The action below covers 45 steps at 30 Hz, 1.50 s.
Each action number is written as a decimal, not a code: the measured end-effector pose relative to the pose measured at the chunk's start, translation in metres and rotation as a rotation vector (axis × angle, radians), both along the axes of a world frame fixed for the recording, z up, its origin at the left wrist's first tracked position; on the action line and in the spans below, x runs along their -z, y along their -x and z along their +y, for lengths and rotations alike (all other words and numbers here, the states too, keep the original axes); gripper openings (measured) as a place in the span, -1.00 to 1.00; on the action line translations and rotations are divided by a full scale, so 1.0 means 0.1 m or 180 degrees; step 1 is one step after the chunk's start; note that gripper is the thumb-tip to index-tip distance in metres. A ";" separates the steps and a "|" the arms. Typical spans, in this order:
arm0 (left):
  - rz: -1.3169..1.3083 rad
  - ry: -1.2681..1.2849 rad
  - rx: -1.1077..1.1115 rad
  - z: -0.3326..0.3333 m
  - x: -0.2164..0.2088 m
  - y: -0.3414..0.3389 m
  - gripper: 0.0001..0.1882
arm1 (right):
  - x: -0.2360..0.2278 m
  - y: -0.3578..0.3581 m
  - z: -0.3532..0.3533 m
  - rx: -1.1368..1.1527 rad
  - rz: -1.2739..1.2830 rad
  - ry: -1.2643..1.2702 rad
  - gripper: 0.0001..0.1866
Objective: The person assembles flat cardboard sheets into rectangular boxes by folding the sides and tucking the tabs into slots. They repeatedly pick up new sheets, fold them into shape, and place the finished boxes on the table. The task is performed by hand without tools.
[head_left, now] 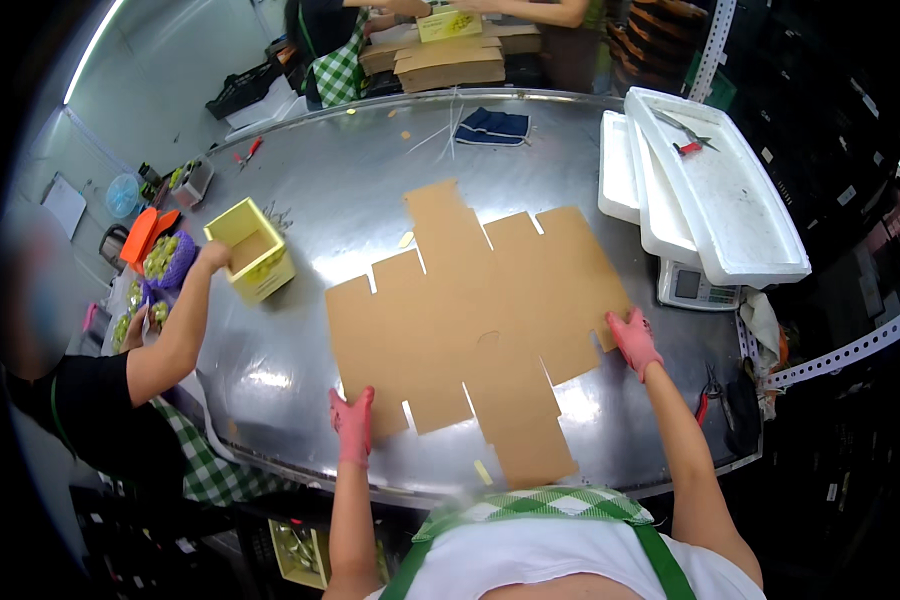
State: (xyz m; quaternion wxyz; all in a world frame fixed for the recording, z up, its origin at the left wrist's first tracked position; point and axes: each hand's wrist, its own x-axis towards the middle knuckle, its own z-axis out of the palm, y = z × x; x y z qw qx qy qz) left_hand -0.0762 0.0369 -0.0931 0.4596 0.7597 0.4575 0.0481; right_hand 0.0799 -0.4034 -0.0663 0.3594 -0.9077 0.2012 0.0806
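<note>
A flat, unfolded cardboard box blank point(460, 310), plain brown with slots and flaps, lies across the metal table in front of me. My left hand point(353, 422), in a pink glove, grips its lower left edge, thumb side over the board. At the right edge, my right hand point(635, 340), gloved the same way, holds a corner; some of its fingers are hidden. The blank's near flap reaches almost to my green checked apron point(550, 505). Small yellow scraps point(483, 472) lie by it.
At left, a co-worker touches an open yellow box point(260, 265) near grapes in purple wrap point(170, 258). White foam trays point(720, 190) rest over a scale point(697, 285) at right, with red-handled cutters point(705, 395) below. Across the table, people handle stacked cardboard point(450, 65). A blue cloth point(493, 127) lies far off.
</note>
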 end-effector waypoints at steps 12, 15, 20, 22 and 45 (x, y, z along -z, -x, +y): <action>0.0790 -0.0391 -0.0176 0.03 -0.02 -0.22 -0.15 | 0.02 -0.25 0.04 -0.0085 -0.0035 0.0705 -0.24; 0.0123 0.0359 -0.0422 0.30 0.22 -0.11 -0.28 | 0.07 -0.39 0.00 -0.0283 0.0342 0.0395 -0.21; -0.0658 0.1050 0.0344 0.28 -0.13 -0.02 -0.44 | -0.33 -0.34 0.14 -0.0200 0.0395 0.1315 -0.12; -0.0796 0.0202 0.0826 0.22 -0.31 -0.11 -0.46 | -0.34 -0.40 0.10 -0.0191 0.0390 0.1278 -0.09; 0.1071 -0.1432 0.0954 -0.66 -0.16 -0.45 0.11 | 0.09 0.06 0.94 -0.0914 -0.0657 0.0657 -0.24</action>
